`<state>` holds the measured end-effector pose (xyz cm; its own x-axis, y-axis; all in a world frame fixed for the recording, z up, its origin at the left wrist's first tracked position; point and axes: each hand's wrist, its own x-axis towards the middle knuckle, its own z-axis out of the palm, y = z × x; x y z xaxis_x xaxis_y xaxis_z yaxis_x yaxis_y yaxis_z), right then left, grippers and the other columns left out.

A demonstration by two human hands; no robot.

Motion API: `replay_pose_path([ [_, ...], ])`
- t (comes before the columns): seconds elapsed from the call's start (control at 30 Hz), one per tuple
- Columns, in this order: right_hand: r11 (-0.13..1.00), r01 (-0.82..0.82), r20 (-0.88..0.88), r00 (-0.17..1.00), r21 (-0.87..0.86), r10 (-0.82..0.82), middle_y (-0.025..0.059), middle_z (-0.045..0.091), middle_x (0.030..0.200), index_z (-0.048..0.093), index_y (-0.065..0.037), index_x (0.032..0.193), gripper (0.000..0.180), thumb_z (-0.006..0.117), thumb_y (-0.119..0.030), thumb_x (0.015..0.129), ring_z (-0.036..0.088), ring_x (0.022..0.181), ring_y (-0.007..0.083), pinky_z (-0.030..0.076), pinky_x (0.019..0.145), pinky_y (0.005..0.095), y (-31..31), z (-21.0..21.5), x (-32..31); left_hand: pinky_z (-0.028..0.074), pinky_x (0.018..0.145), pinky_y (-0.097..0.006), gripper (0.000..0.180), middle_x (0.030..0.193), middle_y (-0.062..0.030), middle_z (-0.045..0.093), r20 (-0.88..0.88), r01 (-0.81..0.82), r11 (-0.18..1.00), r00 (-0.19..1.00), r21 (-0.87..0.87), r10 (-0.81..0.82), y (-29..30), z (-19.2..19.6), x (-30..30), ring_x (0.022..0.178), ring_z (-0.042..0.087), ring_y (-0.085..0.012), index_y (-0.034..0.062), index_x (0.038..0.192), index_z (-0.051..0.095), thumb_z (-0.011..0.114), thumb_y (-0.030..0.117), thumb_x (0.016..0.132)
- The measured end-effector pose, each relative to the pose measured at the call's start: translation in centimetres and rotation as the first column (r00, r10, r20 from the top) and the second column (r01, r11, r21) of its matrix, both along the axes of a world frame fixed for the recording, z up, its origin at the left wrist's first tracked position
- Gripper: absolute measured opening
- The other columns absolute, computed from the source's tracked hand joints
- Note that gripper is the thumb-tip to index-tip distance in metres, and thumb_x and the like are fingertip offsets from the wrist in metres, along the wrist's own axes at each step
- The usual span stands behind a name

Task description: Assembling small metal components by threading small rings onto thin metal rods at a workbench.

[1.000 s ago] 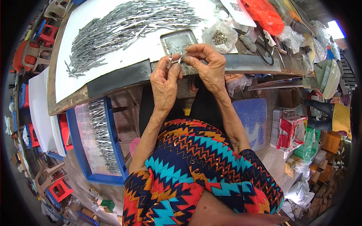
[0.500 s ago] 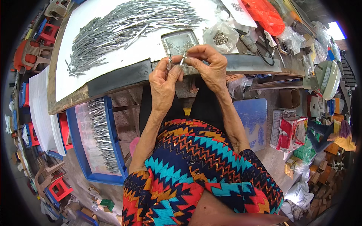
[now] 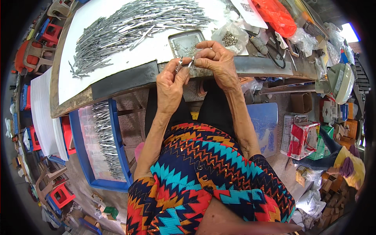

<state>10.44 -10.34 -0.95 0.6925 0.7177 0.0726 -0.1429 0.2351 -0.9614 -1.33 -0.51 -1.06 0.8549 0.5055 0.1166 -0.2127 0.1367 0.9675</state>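
My left hand (image 3: 169, 88) is closed, its thumb and fingers around a slim silvery metal piece (image 3: 180, 63) that stands up from the grip. My right hand (image 3: 220, 66) pinches the upper end of a second thin, shiny piece (image 3: 191, 62), whose lower end meets my left thumb and fingertips. Both hands are raised over the near table edge. Just beyond them lies a shallow metal tray (image 3: 171, 44) with tiny parts scattered in it. A broad heap of narrow grey metal strips (image 3: 137, 25) covers white sheeting at the left.
A clear bag of small metal parts (image 3: 230, 39) sits right of the tray, near a dark cable (image 3: 279, 60) and a red-orange bag (image 3: 276, 17). Below the table at left stands a blue crate (image 3: 127, 172) holding more strips. Another person (image 3: 348, 164) is at far right.
My left hand has shifted slightly right, and my right fingers have risen a little, still pinching the thin piece. The other person at far right has moved lower in view.
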Motion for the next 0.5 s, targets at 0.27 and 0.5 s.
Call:
replay_pose_path([
  [0.27,0.992,0.115,0.116,0.987,-0.043,-0.110,0.0066,0.062,0.075,0.052,0.004,0.100,0.026,0.060,-0.003,0.076,0.058,0.071,0.0101,0.048,0.065,0.0211,0.6,0.1,-1.1,0.032,0.050,-0.018,0.018,0.064,0.0035,0.045,-0.059,-0.209,0.938,0.970,0.277,0.234,-1.3,0.3,0.5,0.058,0.039,-0.0037,-0.0007,0.102,0.056,0.050,0.006,0.087],
  [0.5,0.978,0.206,0.206,0.959,-0.040,-0.193,0.0060,0.061,0.073,0.052,0.004,0.100,0.024,0.058,-0.006,0.079,0.057,0.066,0.0097,0.047,0.059,0.0217,1.3,-0.3,-2.5,0.032,0.050,-0.017,0.018,0.064,0.0039,0.045,-0.045,-0.243,0.940,0.964,0.241,0.260,-1.5,0.0,0.8,0.057,0.039,-0.0032,0.0001,0.102,0.056,0.050,0.007,0.087],
])
